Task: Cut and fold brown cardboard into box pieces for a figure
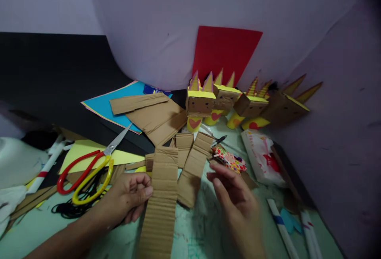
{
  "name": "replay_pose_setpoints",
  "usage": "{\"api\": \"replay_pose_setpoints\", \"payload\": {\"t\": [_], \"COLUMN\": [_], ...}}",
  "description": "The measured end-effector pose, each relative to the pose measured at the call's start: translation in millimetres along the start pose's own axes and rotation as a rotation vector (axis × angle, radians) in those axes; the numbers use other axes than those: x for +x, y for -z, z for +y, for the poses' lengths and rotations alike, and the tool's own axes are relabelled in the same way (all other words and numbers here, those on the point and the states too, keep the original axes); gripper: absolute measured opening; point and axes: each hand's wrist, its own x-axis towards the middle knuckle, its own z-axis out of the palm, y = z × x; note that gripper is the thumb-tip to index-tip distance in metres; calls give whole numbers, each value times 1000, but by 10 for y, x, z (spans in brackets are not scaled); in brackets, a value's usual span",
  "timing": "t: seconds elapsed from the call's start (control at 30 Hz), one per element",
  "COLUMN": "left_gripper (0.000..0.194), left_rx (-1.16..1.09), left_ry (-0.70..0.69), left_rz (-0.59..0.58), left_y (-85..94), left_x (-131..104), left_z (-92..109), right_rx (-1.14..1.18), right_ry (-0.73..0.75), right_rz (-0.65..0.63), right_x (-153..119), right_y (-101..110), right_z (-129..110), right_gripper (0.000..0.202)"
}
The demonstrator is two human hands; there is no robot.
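Head view: one hand pinches a cardboard strip, the other is bare

I see the left hand closed at the left edge of a ridged cardboard strip, thumb uppermost. The strip stands out in the middle of the worktop, its near end running out of sight. The right hand is half curled, thumb and fingers moderately apart, with nothing visible in it, just nearer to us than a patterned packet. Between the two hands a second cardboard piece leans off to the right. Over on the left, scissors with one red and one yellow handle lie partly on a yellow sheet, black cord by them. Behind, box-headed cardboard figures stand in a row before a red sheet
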Motion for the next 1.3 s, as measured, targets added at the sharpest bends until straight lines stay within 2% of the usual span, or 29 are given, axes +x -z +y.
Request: {"api": "replay_pose_setpoints", "payload": {"t": [0.07,0.13,0.23,0.3,0.43,0.53,0.6,0.63,0.67,0.77,0.87,0.93,1.0,1.03,1.1,1.13,1.17,1.23,1.3], "left_gripper": [42,40,42,42,38,33,30,29,29,30,32,30,27,27,33,35,36,33,38], "left_rx": [-10,-21,-28,1,74,124,128,118,109,98,104,129,199,267,462,576,682,836,964], "left_ry": [2,-1,-7,-13,-114,-174,-196,-200,-199,-171,-161,-140,-144,-186,-347,-451,-550,-715,-827], "left_rz": [-11,-34,-72,-90,-99,-83,-54,-39,-30,-32,-57,-78,-41,14,146,172,154,-25,-201], "left_y": [-27,-52,-105,-162,-316,-400,-410,-400,-385,-337,-339,-365,-387,-389,-369,-348,-323,-272,-248], "left_x": [-1,-3,-17,-40,-124,-185,-204,-207,-208,-199,-177,-162,-171,-193,-285,-351,-425,-572,-678], "left_z": [-16,-39,-75,-101,-145,-130,-99,-83,-69,-47,-58,-79,-100,-107,-107,-102,-95,-88,-102], "right_rx": [-105,-147,-137,-197,-449,-687,-724,-671,-569,-268,-54,-69,-205,-289,-416,-458,-495,-574,-658], "right_ry": [75,95,10,27,153,139,130,138,159,157,148,158,187,228,331,389,446,519,567], "right_rz": [-102,-146,-15,34,-18,-23,-47,-45,10,359,536,555,423,303,52,-56,-147,-292,-382], "right_x": [-128,-278,-467,-517,-444,-345,-282,-250,-218,-153,-231,-398,-631,-757,-997,-1099,-1184,-1299,-1347], "right_y": [26,40,43,25,-142,-313,-331,-292,-219,125,430,506,481,445,360,321,287,236,201], "right_z": [-10,4,0,-59,-259,-345,-347,-338,-325,-277,-201,-131,-63,-36,-4,1,0,-10,-14], "right_gripper": [17,18,18,19,18,21,21,23,24,24,24,15,17,18,16,19,23,35,48]}}
